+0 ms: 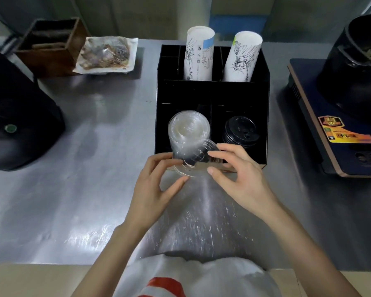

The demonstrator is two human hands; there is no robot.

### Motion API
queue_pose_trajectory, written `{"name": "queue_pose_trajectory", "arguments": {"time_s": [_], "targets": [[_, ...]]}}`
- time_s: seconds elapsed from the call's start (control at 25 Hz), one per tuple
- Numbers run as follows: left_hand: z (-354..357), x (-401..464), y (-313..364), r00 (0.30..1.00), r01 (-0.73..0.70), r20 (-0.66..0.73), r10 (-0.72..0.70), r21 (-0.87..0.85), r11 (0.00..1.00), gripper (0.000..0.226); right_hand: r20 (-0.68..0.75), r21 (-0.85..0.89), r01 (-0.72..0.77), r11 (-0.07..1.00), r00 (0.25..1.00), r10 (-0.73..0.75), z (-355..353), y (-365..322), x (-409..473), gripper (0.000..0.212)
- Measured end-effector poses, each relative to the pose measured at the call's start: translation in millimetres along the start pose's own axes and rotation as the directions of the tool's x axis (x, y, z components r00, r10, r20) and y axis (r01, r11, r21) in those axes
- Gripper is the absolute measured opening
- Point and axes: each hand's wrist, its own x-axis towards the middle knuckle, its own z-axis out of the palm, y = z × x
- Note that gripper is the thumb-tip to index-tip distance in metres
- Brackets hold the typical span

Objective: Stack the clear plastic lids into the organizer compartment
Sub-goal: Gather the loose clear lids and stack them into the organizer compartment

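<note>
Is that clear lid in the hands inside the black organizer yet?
Not yet: the clear lid is tilted at the organizer front edge.

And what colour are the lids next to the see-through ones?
Black. The stack of black lids sits in the organizer compartment right of the clear lids, seen in the head view.

One black organizer (212,91) sits on the counter (94,168). It carries two stacks of paper cups (199,54), one stack of clear lids (189,129) and one stack of black lids (240,131) (single lids blur together, uncountable). One loose clear lid (193,161) sits between two hands (154,189). One wooden box (49,48), one wrapped tray (107,54), one black pot (360,67).
</note>
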Motion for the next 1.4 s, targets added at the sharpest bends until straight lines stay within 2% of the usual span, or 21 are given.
{"name": "queue_pose_trajectory", "arguments": {"time_s": [0.08,0.2,0.84,1.2,1.4], "targets": [[-4.8,9.8,-1.6,0.999,-0.028,-0.017,0.029,0.017,0.999,0.031,0.056,-0.056,0.061,0.997,0.997,-0.058,-3.9,-1.9,7.3,0.04],[-9.0,22.5,-0.8,0.999,-0.04,-0.03,0.04,0.018,0.999,0.033,0.068,-0.109,0.105,0.988,0.993,-0.098,-7.2,-4.0,19.2,0.042],[3.7,66.8,-23.0,0.997,0.081,-0.003,-0.081,0.087,0.993,0.043,0.083,-0.198,0.076,0.977,0.995,-0.061,6.5,0.1,76.9,0.041],[8.9,70.9,-19.8,0.991,0.088,0.077,-0.107,0.22,0.972,0.051,0.108,-0.261,0.085,0.961,0.992,-0.059,12.4,7.7,76.8,0.042],[16.7,68.3,-14.5,0.99,0.117,0.038,-0.133,0.283,0.952,0.053,0.102,-0.274,0.076,0.959,0.994,-0.049,15.5,8.1,71.1,0.043]]}}
